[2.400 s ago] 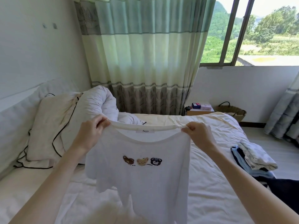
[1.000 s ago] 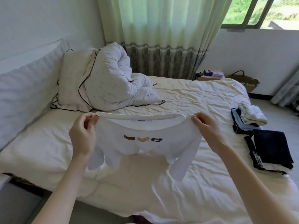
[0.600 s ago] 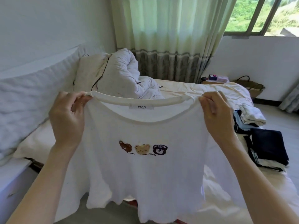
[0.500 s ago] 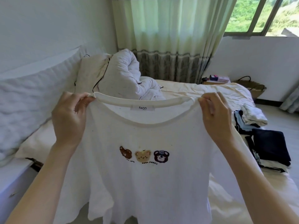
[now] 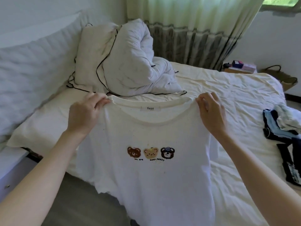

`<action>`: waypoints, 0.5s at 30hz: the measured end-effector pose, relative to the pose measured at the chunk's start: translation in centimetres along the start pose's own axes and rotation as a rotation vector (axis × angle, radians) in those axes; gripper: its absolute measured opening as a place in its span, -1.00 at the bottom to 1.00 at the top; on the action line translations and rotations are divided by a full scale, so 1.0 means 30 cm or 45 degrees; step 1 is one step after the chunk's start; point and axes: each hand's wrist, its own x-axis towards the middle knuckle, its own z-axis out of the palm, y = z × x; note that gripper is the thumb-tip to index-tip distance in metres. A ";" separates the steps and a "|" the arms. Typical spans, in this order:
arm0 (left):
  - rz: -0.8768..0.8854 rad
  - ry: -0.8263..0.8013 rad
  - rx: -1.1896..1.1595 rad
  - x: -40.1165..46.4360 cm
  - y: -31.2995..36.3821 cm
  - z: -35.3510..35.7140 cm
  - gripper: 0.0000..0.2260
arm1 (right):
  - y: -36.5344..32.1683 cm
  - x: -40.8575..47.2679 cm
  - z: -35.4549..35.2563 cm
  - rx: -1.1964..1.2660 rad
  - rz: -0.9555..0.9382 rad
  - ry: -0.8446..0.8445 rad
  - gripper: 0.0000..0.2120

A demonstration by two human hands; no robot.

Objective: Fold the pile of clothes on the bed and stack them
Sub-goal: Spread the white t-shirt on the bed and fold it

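The left hand (image 5: 83,115) pinches the left shoulder of a white T-shirt (image 5: 151,173) at the end of its neckband, thumb and curled fingers (image 5: 99,101) closed on the cloth. Beyond and to the left of those fingers a padded white headboard (image 5: 32,62) runs along the wall, and just past them a pillow with dark piping (image 5: 92,59) leans against a bunched white quilt (image 5: 135,62). From the left pinch the neckband stretches across to the right one, with a small label (image 5: 150,108) at its middle. The shirt hangs down from both pinches over the near edge of the bed (image 5: 228,98), front toward the camera, three bear faces (image 5: 150,153) printed across the chest below and between the two hands. The right hand (image 5: 211,115) pinches the right shoulder the same way, its fingers (image 5: 202,103) folded over the fabric's edge. To the right of these fingers, well apart, a pile of dark and pale blue clothes (image 5: 281,128) lies on the sheet at the bed's right side. Farther off past the right fingers, a curtain (image 5: 187,30) hangs behind the bed, with a low stand holding small boxes (image 5: 241,67) and a woven basket (image 5: 283,77) by the wall.
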 end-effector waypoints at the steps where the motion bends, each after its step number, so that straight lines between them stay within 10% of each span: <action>1: -0.027 -0.046 -0.003 0.021 -0.061 0.071 -0.82 | 0.021 0.043 0.087 -0.014 0.033 -0.034 -0.85; 15: -0.302 -0.487 0.009 0.031 -0.683 1.038 -0.72 | 0.474 0.357 1.103 -0.253 0.337 -0.338 -0.80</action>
